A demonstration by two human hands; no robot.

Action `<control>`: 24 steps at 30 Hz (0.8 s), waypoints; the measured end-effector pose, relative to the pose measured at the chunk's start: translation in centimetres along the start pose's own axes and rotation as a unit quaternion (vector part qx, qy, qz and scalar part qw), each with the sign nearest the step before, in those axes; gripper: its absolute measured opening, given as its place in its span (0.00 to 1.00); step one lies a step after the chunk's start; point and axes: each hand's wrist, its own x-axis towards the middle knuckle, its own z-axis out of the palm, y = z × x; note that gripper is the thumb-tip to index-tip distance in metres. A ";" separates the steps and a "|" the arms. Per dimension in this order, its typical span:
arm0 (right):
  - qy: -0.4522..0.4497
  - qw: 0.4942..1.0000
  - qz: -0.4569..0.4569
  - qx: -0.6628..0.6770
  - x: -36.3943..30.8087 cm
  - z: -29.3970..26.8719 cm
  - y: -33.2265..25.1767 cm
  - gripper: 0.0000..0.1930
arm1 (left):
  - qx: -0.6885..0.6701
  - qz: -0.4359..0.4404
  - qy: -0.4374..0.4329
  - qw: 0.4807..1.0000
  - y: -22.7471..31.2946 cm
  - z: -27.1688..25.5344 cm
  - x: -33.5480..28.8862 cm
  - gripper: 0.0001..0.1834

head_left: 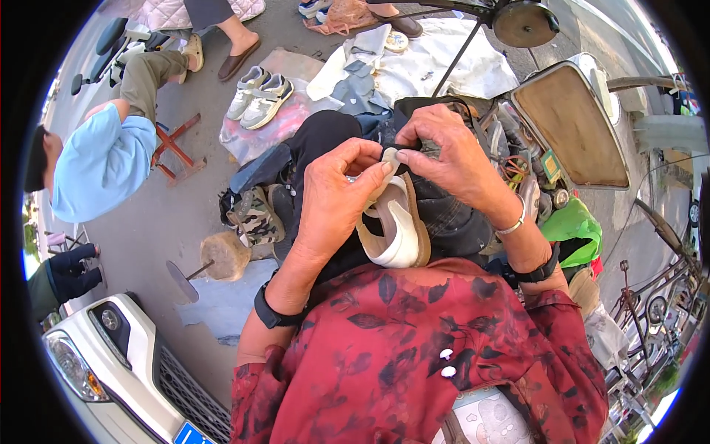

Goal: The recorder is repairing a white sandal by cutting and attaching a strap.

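A white shoe (393,235) with a tan sole and an open top lies on my lap, heel toward me. Over its far end, my left hand (336,189) pinches a small pale strip (390,157) between thumb and fingers. My right hand (447,155) grips the other side of that strip, where something dark shows at the fingertips. Whether the strip is joined to the shoe is hidden by my fingers.
Grey sneakers (268,100) stand on plastic beyond my left knee. A camouflage shoe (259,216) and a round wooden block (225,256) lie to the left. At right are a brown-lined tray (569,126) and a green bag (577,229). A seated person (103,163) and a white car (133,362) are left.
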 end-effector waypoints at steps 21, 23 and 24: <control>0.132 0.845 0.501 -0.132 -27.6 1.5 32.5 0.20 | -0.068 -0.044 0.118 0.990 0.0 0.0 -2.5 0.09; 0.081 0.857 0.480 -0.168 -26.1 0.3 34.5 0.24 | -0.056 -0.057 0.136 0.987 0.8 0.6 -2.5 0.10; 0.066 0.869 0.456 -0.179 -25.9 -0.2 35.7 0.25 | -0.048 -0.053 0.146 0.987 1.1 0.9 -2.5 0.10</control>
